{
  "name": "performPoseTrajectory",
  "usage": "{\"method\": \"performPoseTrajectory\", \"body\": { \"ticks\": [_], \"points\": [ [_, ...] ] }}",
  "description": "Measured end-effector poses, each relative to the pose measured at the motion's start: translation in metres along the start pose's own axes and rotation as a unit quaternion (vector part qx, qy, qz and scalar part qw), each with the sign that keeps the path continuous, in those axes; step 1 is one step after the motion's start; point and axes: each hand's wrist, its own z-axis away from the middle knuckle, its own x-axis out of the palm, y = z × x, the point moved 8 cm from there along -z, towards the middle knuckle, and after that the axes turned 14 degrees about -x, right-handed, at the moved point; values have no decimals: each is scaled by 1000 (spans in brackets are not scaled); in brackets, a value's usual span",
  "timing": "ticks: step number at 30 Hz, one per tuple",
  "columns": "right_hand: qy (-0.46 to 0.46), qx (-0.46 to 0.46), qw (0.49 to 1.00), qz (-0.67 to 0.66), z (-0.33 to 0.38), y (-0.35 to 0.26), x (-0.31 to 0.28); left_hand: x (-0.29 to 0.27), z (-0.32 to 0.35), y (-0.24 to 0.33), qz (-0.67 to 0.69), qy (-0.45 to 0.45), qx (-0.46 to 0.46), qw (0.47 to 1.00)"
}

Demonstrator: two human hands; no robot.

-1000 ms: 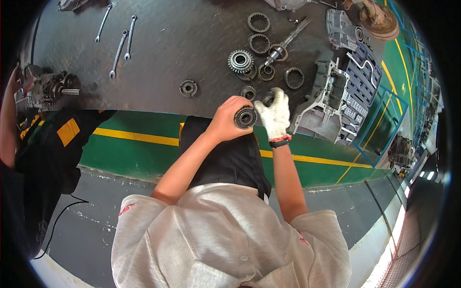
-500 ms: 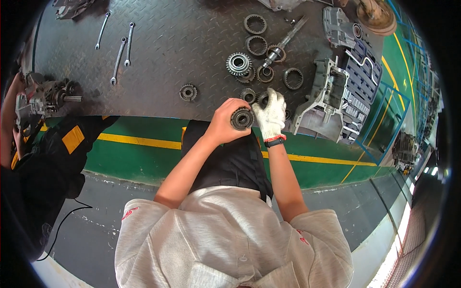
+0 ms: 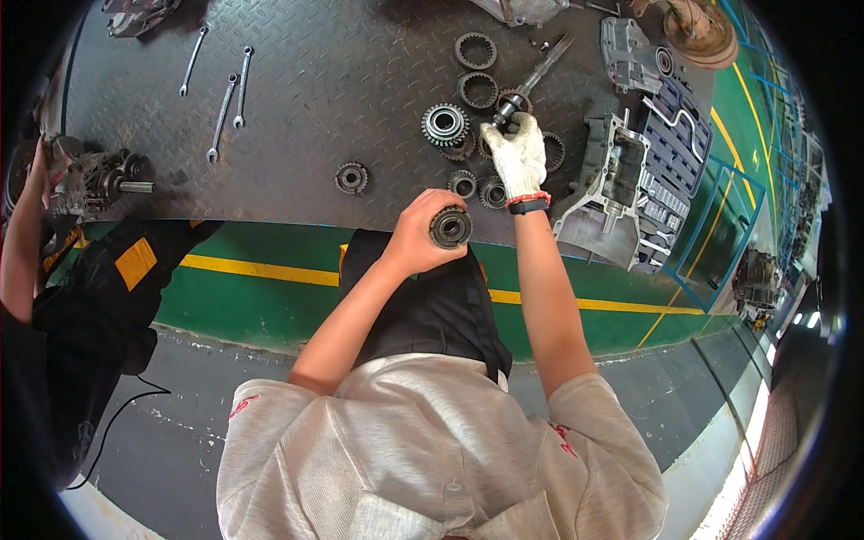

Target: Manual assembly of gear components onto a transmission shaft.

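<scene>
My bare left hand (image 3: 423,231) grips a dark toothed gear (image 3: 451,228) in front of the bench's near edge, its bored face turned up. Over the bench, my right hand (image 3: 519,160) wears a white knitted glove with a red cuff. Its thumb and forefinger are curved and apart beside the lower end of a splined metal shaft (image 3: 541,72). The glove partly covers a ring near that end; whether they touch is unclear. Two small gears, one (image 3: 463,184) and another (image 3: 492,193), lie below the glove. A bright gear (image 3: 445,124) sits to its left.
Toothed rings (image 3: 475,51) lie farther back on the steel bench (image 3: 297,117). An open gearbox casing (image 3: 589,193) and a socket-set case (image 3: 670,162) stand right. Three wrenches (image 3: 223,117) lie left. At far left, another person's arm (image 3: 22,243) is near a gear assembly (image 3: 85,184).
My right hand has moved forward from the small gears to the shaft's lower end, leaving both gears uncovered on the bench. My left hand keeps its gear in nearly the same place.
</scene>
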Motion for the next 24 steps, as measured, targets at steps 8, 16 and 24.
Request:
{"method": "performPoseTrajectory", "body": {
  "ticks": [8,16,24],
  "points": [
    [38,-100,994,-14,-45,7,-25,-4,0,0,10,7,-12,1000],
    [-3,-2,972,-236,-53,44,-12,-6,-2,-1,13,9,-9,1000],
    [-24,-276,959,66,-38,-30,-35,-5,0,-3,15,12,-10,1000]
  ]
}}
